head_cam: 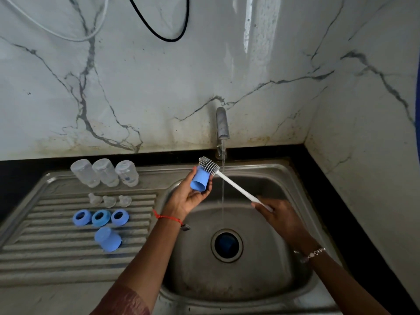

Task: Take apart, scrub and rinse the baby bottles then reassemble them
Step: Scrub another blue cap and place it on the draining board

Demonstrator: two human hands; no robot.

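Holding a light-blue plastic bottle cap (200, 181) centre frame, above the left edge of the basin: left hand (188, 196), palm up, fingers and thumb curled round the cap's sides; the cap is tilted, open mouth facing down-left toward the camera; a red thread band (168, 218) sits on that wrist.

Right hand (279, 214), right of centre, grasps the lower end of a white-handled bottle brush (236, 188); its grey bristle head (208, 165) lies against the cap's upper, far end, outside the cap, as far as can be told; a beaded bracelet (311, 254) is on that wrist.

Steel tap (222, 123) at the back wall is running; a thin water stream (223, 178) falls just right of the brush head, crosses behind the handle and drops into the stainless steel sink basin (284, 223) above the round drain (226, 245).

Ribbed steel drainboard (45, 258), left half of frame, carries the other parts in rows: three clear bottle bodies (105, 172) standing mouth-down at the back; three clear silicone teats (109, 200) in front of them; three blue screw rings (100, 217) next; a second light-blue cap (108, 238) nearest, lying on its side.

White marble-veined wall (136, 87) behind; a black cable (168, 38) and a white cable (68, 37) loop at the upper left.
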